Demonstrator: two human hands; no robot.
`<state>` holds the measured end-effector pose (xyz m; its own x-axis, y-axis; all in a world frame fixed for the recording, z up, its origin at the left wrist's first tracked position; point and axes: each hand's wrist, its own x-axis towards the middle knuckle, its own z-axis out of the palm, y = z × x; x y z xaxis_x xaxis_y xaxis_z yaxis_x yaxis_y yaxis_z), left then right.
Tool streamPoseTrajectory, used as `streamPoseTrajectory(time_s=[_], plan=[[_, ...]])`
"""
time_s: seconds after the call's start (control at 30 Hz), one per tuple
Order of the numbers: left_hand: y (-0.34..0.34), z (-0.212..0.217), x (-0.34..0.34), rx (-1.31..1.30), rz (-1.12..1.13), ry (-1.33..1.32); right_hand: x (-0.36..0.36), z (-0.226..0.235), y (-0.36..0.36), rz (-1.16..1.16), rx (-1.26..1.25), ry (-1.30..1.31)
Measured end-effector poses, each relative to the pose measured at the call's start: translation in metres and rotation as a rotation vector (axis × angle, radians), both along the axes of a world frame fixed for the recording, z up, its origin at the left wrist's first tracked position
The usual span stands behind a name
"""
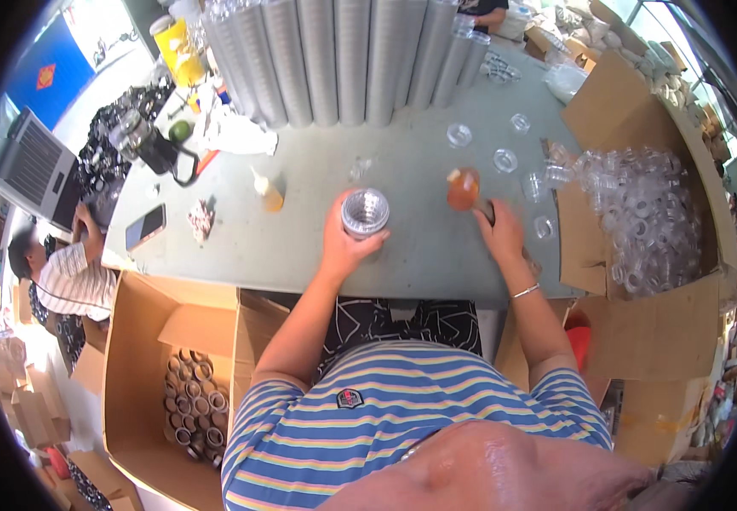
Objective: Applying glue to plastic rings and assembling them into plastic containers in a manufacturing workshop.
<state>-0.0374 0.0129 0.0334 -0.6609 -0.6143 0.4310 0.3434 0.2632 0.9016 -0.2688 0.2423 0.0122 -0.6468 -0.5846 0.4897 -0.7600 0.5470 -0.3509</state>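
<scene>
Gleaming as clear, ribbed, glossy plastic on the round container point(365, 213). Shining smooth and translucent on the amber piece point(464, 189). Looking like duller, finely ridged plastic along the tall stacks point(326, 64). Showing a smooth, faintly sheened surface on the table point(424, 255). Glinting as glossy, clear plastic among the heaped pieces point(649, 221). Appearing as matt, plain cardboard on the right-hand box point(619, 102) and left-hand box point(134, 400). Reflecting light from the phone's point(145, 226) glossy face. Presenting soft, matt cloth on the striped shirt point(419, 392).

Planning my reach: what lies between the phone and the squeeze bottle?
A crumpled, pale item lies on the table between the phone and the squeeze bottle, in the head view; its kind is unclear.
</scene>
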Motion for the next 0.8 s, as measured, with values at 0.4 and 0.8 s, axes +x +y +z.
streamPoseTrajectory(time_s=[0.4,0.8], plan=[[-0.008,0.021,0.012,-0.119,0.145,0.15,0.087,-0.013,-0.071,0.479,-0.018,-0.3],[-0.016,0.022,0.028,0.114,0.151,0.088,0.129,-0.036,-0.116,0.593,-0.125,-0.738]])
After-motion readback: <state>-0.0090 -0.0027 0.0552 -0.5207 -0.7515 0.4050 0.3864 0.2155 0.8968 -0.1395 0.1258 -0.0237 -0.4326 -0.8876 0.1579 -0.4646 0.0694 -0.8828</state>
